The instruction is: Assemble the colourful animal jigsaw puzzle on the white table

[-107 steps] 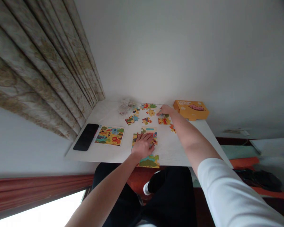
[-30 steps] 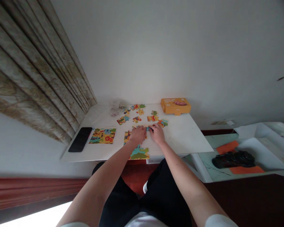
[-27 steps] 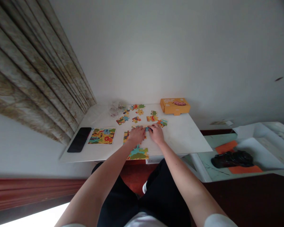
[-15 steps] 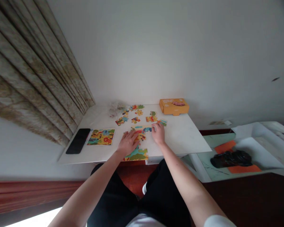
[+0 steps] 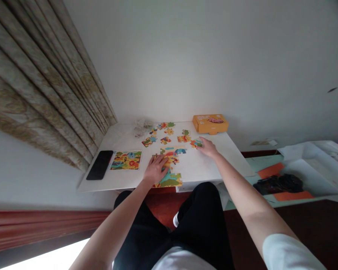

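Note:
My left hand lies flat with spread fingers on the left part of a partly joined jigsaw puzzle, covering some of it. The puzzle shows green, teal and yellow areas near the table's front edge. At its upper right sits a piece with a blue shape. Farther right, my right hand has its fingers curled at the right edge of a colourful puzzle piece, which still rests on the table. Several loose pieces lie behind, among them an orange striped one and a small red-yellow one.
On the white table, a picture card and a black phone lie at left. A crumpled clear plastic bag and an orange box stand at the back. Curtains hang left; a lower surface with a black object is right.
My right hand has moved right, away from the blue-shaped piece, to the loose piece farther out. My left hand stays on the puzzle. The view has shifted slightly.

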Demonstrator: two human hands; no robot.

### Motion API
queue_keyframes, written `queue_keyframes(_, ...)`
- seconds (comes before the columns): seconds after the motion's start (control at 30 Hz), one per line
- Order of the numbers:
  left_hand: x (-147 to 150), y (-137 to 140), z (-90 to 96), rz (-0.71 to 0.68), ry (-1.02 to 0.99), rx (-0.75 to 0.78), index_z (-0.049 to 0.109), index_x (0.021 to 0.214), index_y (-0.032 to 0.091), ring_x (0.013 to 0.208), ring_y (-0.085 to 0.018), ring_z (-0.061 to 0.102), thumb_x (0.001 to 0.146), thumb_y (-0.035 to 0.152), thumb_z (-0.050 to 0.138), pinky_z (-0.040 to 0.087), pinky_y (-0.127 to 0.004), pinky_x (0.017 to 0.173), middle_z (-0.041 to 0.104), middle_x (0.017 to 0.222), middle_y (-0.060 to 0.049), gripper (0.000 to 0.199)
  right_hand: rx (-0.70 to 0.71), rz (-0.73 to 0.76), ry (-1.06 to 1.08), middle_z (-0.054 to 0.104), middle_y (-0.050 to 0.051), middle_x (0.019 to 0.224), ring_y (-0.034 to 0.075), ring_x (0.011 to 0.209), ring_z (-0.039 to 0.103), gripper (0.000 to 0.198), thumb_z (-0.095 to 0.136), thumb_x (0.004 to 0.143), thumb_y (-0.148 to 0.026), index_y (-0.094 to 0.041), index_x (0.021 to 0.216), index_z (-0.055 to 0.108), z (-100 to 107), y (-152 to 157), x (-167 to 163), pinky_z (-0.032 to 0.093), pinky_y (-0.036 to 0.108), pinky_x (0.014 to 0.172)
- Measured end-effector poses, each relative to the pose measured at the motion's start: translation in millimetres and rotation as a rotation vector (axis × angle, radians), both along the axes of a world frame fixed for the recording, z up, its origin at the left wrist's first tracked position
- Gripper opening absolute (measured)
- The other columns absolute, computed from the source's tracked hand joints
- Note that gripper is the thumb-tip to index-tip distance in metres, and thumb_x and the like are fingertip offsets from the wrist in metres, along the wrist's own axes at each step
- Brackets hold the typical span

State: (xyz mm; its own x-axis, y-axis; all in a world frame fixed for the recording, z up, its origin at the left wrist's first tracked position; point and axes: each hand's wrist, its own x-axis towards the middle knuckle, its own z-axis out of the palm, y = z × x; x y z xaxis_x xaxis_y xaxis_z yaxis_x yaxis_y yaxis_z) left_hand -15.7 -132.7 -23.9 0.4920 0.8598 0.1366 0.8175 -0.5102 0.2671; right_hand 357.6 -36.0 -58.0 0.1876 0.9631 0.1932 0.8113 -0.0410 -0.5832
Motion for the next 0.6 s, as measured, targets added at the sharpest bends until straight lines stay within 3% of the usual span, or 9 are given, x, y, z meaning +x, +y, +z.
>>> queue_keyframes(0.2, -0.3, -0.9, 0.1, 0.002, -0.020, -0.002, 0.060, 0.147, 0.024, 0.149, -0.026, 0.046, 0.103, 0.038, 0.053, 0.028, -0.049, 0.130, 0.053, 0.159, -0.009, 0.046, 0.023, 0.011, 0.119, 0.076, 0.009, 0.102, 0.025, 0.089, 0.067, 0.058, 0.091, 0.053, -0.025, -0.019, 0.109, 0.076, 7.2, 6.7, 3.8, 0.053, 0.039, 0.086)
queue_keyframes(0.3, 0.2, -1.2, 1.0, 0.005, -0.014, -0.008, 0.060, 0.147, 0.023, 0.149, -0.026, 0.047, 0.103, 0.036, 0.054, 0.029, -0.050, 0.129, 0.054, 0.159, -0.010, 0.046, 0.073, -0.013, 0.341, 0.075, 0.006, 0.088, 0.021, 0.075, 0.064, 0.043, 0.087, 0.059, -0.038, -0.018, 0.096, 0.076, 11.0, 0.8, 0.2, 0.052, 0.035, 0.075)
queue_keyframes(0.43, -0.3, -0.5, 0.3, 0.008, -0.025, -0.013, 0.061, 0.146, 0.023, 0.149, -0.025, 0.047, 0.103, 0.034, 0.053, 0.030, -0.049, 0.129, 0.054, 0.159, -0.009, 0.045, 0.089, -0.027, 0.675, 0.072, 0.004, 0.075, 0.019, 0.066, 0.062, 0.048, 0.080, 0.067, -0.059, -0.017, 0.090, 0.075, 8.3, -25.4, -12.8, 0.050, 0.033, 0.065)
queue_keyframes(0.6, -2.8, 0.3, 0.2, 0.003, -0.052, -0.017, 0.064, 0.143, 0.023, 0.147, -0.024, 0.049, 0.104, 0.031, 0.050, 0.032, -0.047, 0.128, 0.058, 0.155, -0.008, 0.042, 0.139, -0.034, 0.804, 0.076, 0.006, 0.083, 0.021, 0.074, 0.068, 0.056, 0.085, 0.064, -0.063, -0.019, 0.096, 0.074, -4.8, -71.8, -34.9, 0.054, 0.035, 0.070)
